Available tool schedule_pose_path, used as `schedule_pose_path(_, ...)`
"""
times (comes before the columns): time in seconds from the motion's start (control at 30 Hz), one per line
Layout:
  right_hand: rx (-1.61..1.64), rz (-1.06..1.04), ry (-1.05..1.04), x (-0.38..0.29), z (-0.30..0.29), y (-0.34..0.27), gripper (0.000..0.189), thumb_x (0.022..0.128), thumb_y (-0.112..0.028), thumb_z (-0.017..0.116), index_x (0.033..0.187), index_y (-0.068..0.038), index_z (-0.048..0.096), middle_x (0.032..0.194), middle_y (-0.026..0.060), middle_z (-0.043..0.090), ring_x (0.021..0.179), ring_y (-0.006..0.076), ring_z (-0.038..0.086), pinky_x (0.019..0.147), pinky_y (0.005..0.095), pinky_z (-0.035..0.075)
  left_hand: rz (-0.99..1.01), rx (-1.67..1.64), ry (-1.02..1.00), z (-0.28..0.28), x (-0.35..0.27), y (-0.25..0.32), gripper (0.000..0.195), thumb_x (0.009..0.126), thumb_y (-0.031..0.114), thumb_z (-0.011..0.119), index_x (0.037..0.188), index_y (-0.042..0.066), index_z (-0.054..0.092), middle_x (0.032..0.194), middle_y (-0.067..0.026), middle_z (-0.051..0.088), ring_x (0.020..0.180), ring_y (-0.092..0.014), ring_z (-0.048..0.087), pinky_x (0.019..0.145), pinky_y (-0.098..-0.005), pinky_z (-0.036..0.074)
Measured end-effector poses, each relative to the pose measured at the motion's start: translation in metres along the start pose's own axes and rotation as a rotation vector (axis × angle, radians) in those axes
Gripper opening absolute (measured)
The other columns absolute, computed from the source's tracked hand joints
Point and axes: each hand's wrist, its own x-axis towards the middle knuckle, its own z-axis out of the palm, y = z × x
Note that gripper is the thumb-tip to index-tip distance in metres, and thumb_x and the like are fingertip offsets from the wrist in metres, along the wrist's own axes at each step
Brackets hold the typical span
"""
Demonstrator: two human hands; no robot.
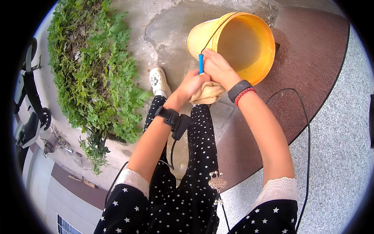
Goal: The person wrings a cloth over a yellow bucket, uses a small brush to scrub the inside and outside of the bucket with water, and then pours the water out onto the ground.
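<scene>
A yellow plastic bucket leans tilted over the ground, with murky water inside it. Its thin wire handle carries a blue grip. My left hand is closed on a beige cloth, with its thumb at the lower end of the blue grip. Against the other side of that grip lies my right hand, close to the bucket's wall; its fingertips are partly hidden, so what it grasps is unclear. The cloth hangs bunched below both hands.
Leafy green plants grow at the left. Wet concrete lies beside the bucket, and a reddish-brown stone slab borders a speckled grey floor. A black cable loops at the right. A scooter stands far left.
</scene>
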Motion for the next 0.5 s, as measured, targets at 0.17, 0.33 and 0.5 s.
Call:
schedule_pose_path(0.17,-0.113,-0.050,-0.008,0.019,0.014,-0.012,0.013,0.070,-0.016,0.052,0.071,-0.012,0.063,0.082,0.0026,0.061,0.092,0.0170,0.051,0.084,0.0279,0.037,0.010,-0.033,0.009,-0.019,0.000,-0.006,0.020,0.080,0.010,0.047,0.093,-0.004,0.055,0.084,-0.0106,0.061,0.072,-0.016,0.061,0.067,-0.0270,0.050)
schedule_pose_path(0.33,-0.187,-0.075,-0.185,0.038,0.010,-0.026,0.018,0.078,-0.022,0.050,0.083,-0.016,0.066,0.092,-0.0013,0.062,0.098,0.0149,0.049,0.086,0.0276,0.032,-0.046,-0.121,-0.035,-0.034,-0.002,-0.006,0.018,0.080,0.008,0.045,0.092,-0.002,0.055,0.085,-0.0109,0.062,0.072,-0.018,0.062,0.066,-0.0277,0.050)
schedule_pose_path(0.5,-0.200,-0.116,-0.309,0.047,0.000,-0.030,0.021,0.081,-0.024,0.050,0.089,-0.017,0.068,0.097,-0.0012,0.063,0.102,0.0161,0.048,0.087,0.0287,0.032,-0.036,-0.131,-0.027,-0.047,0.000,-0.014,0.018,0.080,0.008,0.045,0.090,-0.001,0.055,0.084,-0.0103,0.062,0.072,-0.017,0.062,0.066,-0.0276,0.050)
